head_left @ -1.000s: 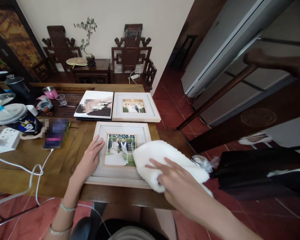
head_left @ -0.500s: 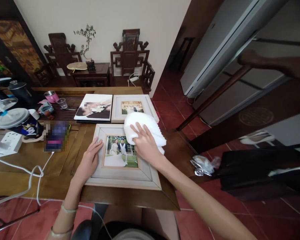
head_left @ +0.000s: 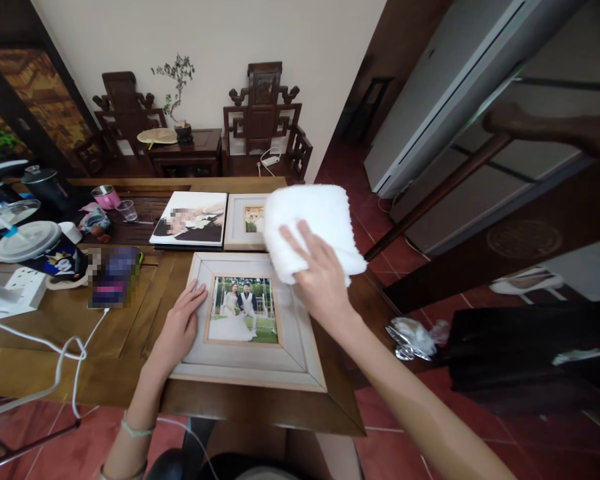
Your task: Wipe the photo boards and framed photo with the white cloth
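Observation:
A pale wooden photo frame (head_left: 290,357) with a wedding picture lies flat at the near edge of the wooden table (head_left: 130,313). My left hand (head_left: 180,327) rests flat on the frame's left border, fingers spread. My right hand (head_left: 317,277) holds a folded white cloth (head_left: 310,223), lifted above the frame's upper right corner. The cloth covers most of a second framed photo (head_left: 243,223) lying further back. A canvas print (head_left: 190,219) lies to the left of that second frame.
Cups with lids (head_left: 27,243), a white power strip (head_left: 23,287), a phone (head_left: 114,277) and white cables (head_left: 65,353) crowd the table's left side. Carved wooden chairs (head_left: 263,113) stand at the wall. A crumpled wrapper (head_left: 410,333) and a black bag (head_left: 520,353) lie at right.
My right hand swept the cloth from the frame's lower right corner up across its right side, then lifted it above the upper right corner. My left hand stayed on the frame.

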A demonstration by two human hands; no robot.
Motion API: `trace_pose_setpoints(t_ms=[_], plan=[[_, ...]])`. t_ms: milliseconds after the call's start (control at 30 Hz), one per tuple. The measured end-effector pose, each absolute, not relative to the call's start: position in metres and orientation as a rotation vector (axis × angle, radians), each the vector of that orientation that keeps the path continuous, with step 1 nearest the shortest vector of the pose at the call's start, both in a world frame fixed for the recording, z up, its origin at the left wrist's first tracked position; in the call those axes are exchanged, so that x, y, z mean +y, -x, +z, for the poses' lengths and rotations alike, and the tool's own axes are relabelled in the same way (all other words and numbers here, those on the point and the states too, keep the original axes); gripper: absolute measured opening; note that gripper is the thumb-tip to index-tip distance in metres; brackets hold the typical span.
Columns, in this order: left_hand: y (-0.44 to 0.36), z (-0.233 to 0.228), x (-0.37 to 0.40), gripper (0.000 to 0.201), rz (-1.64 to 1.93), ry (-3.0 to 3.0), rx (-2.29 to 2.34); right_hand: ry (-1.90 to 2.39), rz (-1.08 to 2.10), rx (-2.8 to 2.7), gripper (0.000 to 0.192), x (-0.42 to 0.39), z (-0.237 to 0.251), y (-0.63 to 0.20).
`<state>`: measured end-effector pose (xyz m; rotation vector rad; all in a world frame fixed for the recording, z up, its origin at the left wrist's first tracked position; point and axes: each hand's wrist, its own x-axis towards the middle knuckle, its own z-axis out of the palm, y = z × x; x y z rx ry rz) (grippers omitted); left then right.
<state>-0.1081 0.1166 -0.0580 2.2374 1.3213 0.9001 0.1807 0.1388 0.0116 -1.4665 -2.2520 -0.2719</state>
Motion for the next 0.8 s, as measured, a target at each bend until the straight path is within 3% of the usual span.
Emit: trace_pose_setpoints(t_ms=[200, 367, 533, 633, 800], plan=[[0.11, -0.06, 0.118, 0.046, 0.899, -2.262, 1.319, 1.519, -0.088, -2.617, 0.03, 0.126, -0.013, -0.15], [0.109, -0.06, 0.118, 0.046, 0.889, -2.271, 1.332, 1.661, 0.202, -2.748, 0.021, 0.078, 0.003, -0.134], [0.109, -0.06, 0.118, 0.048, 0.869, -2.287, 1.338, 1.474, 0.501, -2.834, 0.022, 0.02, 0.01, -0.133], [0.11, -0.061, 0.119, 0.049, 0.853, -2.291, 1.323, 1.443, 0.473, -2.751, 0.024, 0.024, 0.001, -0.136], [0.112, -0.063, 0.119, 0.049, 0.862, -2.285, 1.287, 1.559, 0.238, -2.582, 0.026, 0.095, -0.015, -0.147]])
